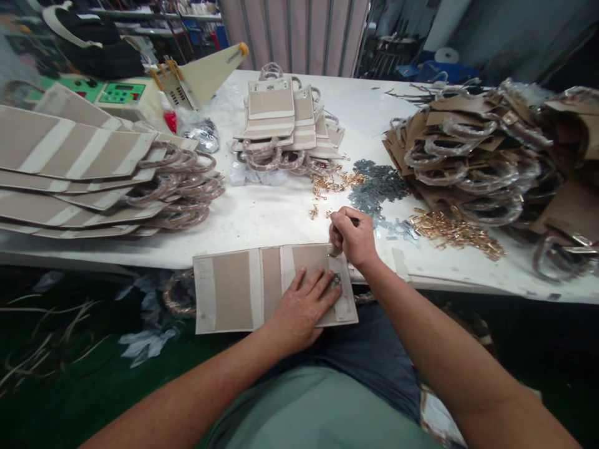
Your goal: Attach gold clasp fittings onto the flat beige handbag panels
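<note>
A beige bag panel point(234, 290) with pale strips lies at the front edge of the table, partly over my lap. My left hand point(299, 305) rests flat on it with the fingers spread, beside a small grey metal plate point(336, 280) near the panel's right end. Just above that plate, my right hand point(353, 234) is closed around a small hand tool with a metal tip point(334, 253). Most of the tool is hidden in my fist, so its exact kind does not show. A wrapped handle point(178, 293) sticks out past the panel's left side.
Stacked beige panels with wrapped handles point(79, 149) stand left, and more panels point(271, 115) at the back middle. Grey metal plates point(377, 184), gold fittings point(458, 231) and small gold pieces point(332, 182) lie beyond my right hand. Brown bag parts point(449, 137) are heaped right.
</note>
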The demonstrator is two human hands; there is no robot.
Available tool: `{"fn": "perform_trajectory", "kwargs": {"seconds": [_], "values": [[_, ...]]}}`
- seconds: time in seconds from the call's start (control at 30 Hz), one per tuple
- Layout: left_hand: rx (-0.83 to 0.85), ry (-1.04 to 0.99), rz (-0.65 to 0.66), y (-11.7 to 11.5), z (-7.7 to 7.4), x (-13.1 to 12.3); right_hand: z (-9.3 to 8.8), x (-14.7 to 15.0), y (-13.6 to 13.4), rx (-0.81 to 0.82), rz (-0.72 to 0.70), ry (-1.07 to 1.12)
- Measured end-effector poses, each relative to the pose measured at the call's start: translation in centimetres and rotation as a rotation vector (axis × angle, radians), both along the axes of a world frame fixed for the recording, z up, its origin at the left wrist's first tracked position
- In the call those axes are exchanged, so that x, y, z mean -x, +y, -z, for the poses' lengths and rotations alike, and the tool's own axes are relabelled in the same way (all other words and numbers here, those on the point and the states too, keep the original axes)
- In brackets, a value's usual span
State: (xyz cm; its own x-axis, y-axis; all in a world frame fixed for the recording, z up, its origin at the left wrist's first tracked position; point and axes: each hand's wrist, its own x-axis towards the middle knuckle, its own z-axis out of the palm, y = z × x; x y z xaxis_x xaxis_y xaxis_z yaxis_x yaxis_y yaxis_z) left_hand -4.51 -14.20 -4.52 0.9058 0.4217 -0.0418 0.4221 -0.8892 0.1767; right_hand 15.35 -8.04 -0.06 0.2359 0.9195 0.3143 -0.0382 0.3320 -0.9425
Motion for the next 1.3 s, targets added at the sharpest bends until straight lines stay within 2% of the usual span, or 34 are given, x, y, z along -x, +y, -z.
{"fn": "perform_trajectory", "kwargs": {"seconds": [0.4,0.63,0.77,1.03,1.3], "values": [[-0.014,0.023,0.0,0.0,-0.8,-0.2,0.3,-0.6,-0.2,0.002,0.031,0.074],[0.015,0.013,-0.011,1.2,-2.1,-0.4,-0.2,-2.3,-3.3,-0.016,0.032,0.27],[0.03,0.031,0.0,1.9,-2.2,-0.7,0.2,-2.8,-4.6,-0.006,0.046,0.346],[0.009,0.057,0.009,1.6,-1.6,-0.9,1.1,-2.2,-3.9,0.012,0.065,0.412],[0.021,0.058,0.019,1.8,-1.6,-0.8,2.2,-2.4,-3.5,0.051,0.143,0.546]]}}
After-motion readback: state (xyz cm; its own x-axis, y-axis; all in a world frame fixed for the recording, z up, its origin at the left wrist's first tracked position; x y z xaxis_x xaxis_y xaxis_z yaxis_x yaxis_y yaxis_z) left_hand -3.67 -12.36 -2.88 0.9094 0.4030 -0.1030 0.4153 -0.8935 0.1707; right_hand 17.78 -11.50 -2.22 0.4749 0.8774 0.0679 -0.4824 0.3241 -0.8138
